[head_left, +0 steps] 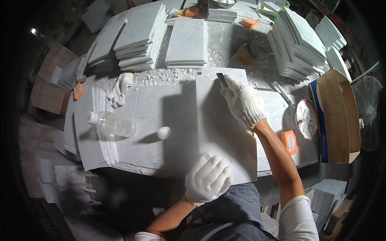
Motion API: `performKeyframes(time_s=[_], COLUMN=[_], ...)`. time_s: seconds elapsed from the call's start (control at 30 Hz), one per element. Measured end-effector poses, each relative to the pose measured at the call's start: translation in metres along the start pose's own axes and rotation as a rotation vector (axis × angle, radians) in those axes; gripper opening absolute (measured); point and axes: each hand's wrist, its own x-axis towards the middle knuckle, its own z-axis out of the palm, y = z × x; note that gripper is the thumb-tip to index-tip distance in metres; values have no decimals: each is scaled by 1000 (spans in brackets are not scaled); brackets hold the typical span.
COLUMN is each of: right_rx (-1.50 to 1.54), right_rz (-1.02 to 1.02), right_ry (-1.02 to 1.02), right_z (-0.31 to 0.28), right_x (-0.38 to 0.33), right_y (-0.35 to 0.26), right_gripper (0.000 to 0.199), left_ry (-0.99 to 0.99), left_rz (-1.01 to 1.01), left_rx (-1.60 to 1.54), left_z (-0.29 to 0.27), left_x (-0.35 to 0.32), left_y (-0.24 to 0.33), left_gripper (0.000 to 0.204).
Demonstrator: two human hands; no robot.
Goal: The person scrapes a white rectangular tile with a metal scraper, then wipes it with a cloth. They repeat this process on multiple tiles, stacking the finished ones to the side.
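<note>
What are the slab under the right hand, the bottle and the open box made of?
Slab: probably marble or similar stone, smooth, pale with faint grey mottling. Bottle: likely plastic, glossy and see-through. Box: apparently cardboard, matte brown inside with thin walls.

No wording or numbers can be read clearly; the small print on the pale label (292,141) of the orange block (284,138) is too fine to make out.
</note>
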Motion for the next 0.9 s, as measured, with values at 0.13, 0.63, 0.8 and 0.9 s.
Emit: performKeyframes(time_s=[0.13,0.63,0.8,0.9], right_rx=[24,45,161,301], right_rz=[-47,1,-133,-64], right_ry=[6,-61,-44,24], right_z=[10,20,6,4], right_x=[8,21,15,2], right_y=[-10,-20,-12,2], right_gripper=[32,34,35,32], left_ry=[6,141,89,112], left_rz=[33,141,114,85], left_rx=[-19,-18,-46,-56], left_z=[2,3,0,0], left_x=[-1,4,4,1], left_y=[-5,-9,-6,-6], left_gripper=[17,13,16,18])
